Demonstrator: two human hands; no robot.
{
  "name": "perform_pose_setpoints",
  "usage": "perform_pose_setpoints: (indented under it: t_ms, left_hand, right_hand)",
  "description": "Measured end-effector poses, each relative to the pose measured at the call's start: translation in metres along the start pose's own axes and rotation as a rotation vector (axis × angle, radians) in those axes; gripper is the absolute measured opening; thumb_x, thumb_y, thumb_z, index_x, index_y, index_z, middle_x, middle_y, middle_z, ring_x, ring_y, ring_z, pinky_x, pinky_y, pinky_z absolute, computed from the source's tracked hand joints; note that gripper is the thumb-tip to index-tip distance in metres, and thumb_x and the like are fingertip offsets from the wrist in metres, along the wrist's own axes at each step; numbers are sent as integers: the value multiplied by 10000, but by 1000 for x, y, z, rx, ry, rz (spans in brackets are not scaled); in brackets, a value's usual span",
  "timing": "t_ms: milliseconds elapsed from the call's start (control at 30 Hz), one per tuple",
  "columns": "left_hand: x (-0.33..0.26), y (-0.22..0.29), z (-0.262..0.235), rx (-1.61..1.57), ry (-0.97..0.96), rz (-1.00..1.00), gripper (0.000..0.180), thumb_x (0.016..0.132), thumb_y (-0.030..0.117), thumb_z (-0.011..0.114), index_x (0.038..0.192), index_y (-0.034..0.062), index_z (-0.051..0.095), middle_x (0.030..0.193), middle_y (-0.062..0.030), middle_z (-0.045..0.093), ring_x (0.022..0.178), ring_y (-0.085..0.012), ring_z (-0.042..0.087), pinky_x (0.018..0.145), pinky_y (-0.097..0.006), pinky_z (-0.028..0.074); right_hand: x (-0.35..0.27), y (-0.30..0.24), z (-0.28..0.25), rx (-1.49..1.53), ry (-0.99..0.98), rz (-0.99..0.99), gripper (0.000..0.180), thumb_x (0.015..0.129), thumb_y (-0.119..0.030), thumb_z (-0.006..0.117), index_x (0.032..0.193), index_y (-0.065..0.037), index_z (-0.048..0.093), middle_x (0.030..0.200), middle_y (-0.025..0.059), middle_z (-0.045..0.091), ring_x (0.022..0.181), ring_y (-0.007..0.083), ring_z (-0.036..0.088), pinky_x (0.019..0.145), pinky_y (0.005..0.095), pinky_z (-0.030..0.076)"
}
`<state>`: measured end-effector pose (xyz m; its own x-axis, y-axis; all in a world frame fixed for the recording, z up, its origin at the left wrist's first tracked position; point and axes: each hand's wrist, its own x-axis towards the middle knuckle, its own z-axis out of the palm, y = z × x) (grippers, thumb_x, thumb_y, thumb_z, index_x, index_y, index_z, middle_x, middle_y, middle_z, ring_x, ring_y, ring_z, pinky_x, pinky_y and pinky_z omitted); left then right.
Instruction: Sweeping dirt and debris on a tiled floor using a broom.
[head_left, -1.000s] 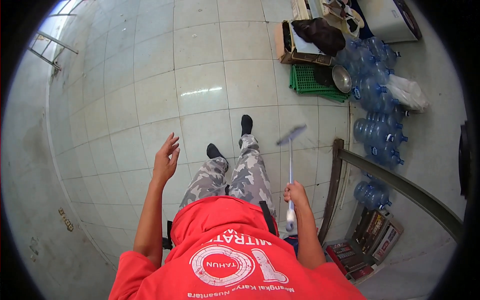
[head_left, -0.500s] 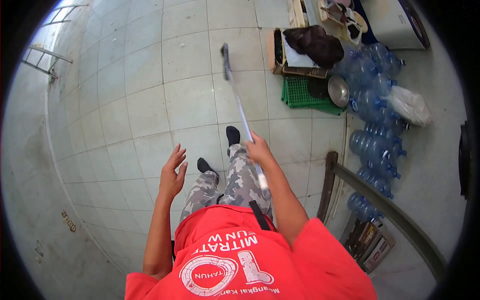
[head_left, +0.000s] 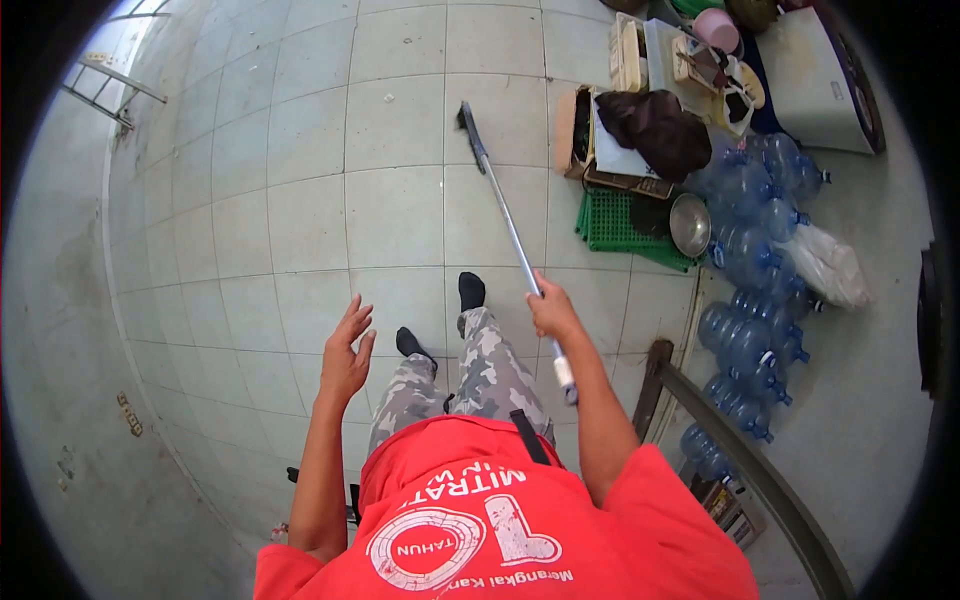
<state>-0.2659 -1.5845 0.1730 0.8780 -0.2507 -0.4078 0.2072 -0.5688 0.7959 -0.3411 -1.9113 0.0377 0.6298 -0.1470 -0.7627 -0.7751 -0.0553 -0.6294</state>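
Right hand (head_left: 552, 312) gripping the broom (head_left: 510, 235) handle; broom swung from the person's right side out ahead, head now down on the tiled floor (head_left: 300, 200). Left hand (head_left: 345, 355) spread, empty.

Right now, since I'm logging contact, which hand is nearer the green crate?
Right. The right hand, gripping the broom handle, sits just left of the green crate. The left hand hangs empty, farther left beyond both legs.

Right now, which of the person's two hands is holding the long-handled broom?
The right hand, its fingers wrapped around the metal handle of the broom. The left hand is open and holds nothing.
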Motion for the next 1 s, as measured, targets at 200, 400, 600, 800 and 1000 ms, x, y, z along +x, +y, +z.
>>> perform_pose_setpoints:
  t_ms: [200, 400, 600, 800, 1000]
  left_hand:
    - [1, -5, -22, 34, 110, -34, 366, 865, 34, 477, 1228, -3, 443, 1361, -132, 365, 1091, -273, 529, 895, -316, 433]
    - [-5, -15, -26, 50, 99, -154, 407, 868, 45, 472, 1266, -4, 401, 1346, -134, 386, 1088, -268, 533, 886, -311, 434]
    - [-12, -15, -23, 40, 146, -136, 366, 863, 39, 472, 1223, -19, 443, 1359, -136, 367, 1091, -267, 532, 889, -310, 432]
    - [-18, -23, -25, 20, 172, -191, 364, 861, 31, 469, 1219, -24, 444, 1364, -137, 361, 1087, -263, 535, 892, -311, 430]
    - [-19, -29, -26, 63, 160, -194, 371, 857, 11, 465, 1225, -23, 441, 1364, -140, 359, 1081, -258, 539, 896, -310, 427]
  right_hand:
    - [81, -5, 22, -615, 409, -144, 540, 774, -82, 505, 1282, -24, 332, 591, 80, 481, 437, 160, 497, 398, 338, 437]
    - [149, -44, -55, 590, -268, 87, 398, 760, -63, 502, 1152, -22, 449, 576, 32, 452, 403, 146, 437, 370, 311, 407]
    - [214, -104, -32, -670, 385, 37, 326, 746, -63, 528, 1066, -9, 487, 625, 84, 510, 407, 209, 475, 371, 382, 423]
    - [239, -116, -93, 163, 23, -19, 338, 771, -99, 486, 1105, -48, 468, 937, 273, 596, 795, 372, 626, 657, 417, 509]
    - [284, -145, -67, -774, 577, 138, 434, 778, -98, 458, 1195, 20, 431, 1116, 207, 556, 1017, 353, 552, 845, 393, 464]
